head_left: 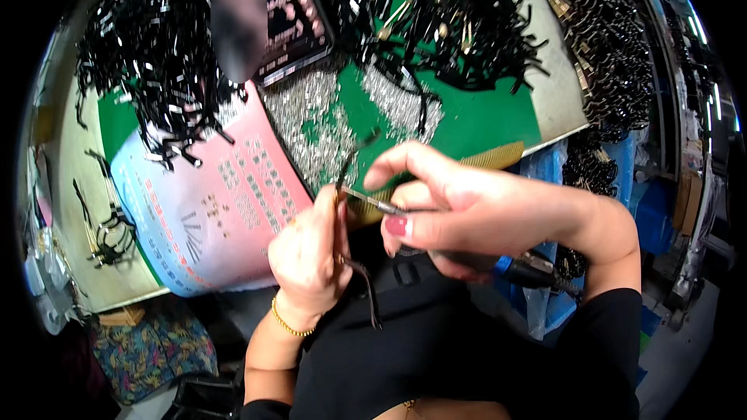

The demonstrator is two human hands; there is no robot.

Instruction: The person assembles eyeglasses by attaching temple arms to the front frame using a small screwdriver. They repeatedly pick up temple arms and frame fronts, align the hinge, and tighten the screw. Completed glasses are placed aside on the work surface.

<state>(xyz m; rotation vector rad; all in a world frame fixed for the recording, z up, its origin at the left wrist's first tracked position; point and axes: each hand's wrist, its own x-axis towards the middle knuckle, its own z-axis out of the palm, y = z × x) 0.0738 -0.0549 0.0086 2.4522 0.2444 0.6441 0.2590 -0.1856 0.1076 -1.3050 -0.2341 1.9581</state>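
Note:
My left hand (pixel 307 253), with a gold bead bracelet at the wrist, is closed in a pinch around a thin dark strap (pixel 366 284). One end of the strap hangs below the fist, and a dark end rises above the fingertips. My right hand (pixel 475 206) grips a corded electric screwdriver (pixel 523 271), black with a blue band. Its slim metal tip points left and meets the work at my left fingertips. What exactly it touches is too small to tell. Beyond the hands, heaps of small silvery metal parts (pixel 303 109) lie on a green mat (pixel 482 113).
Piles of black straps (pixel 156 39) with metal ends cover the far table, and more hang at the right (pixel 615 54). A phone (pixel 292 39) leans at the back. A pink and blue printed sheet (pixel 210 210) lies left. Blue bins (pixel 548 303) stand right.

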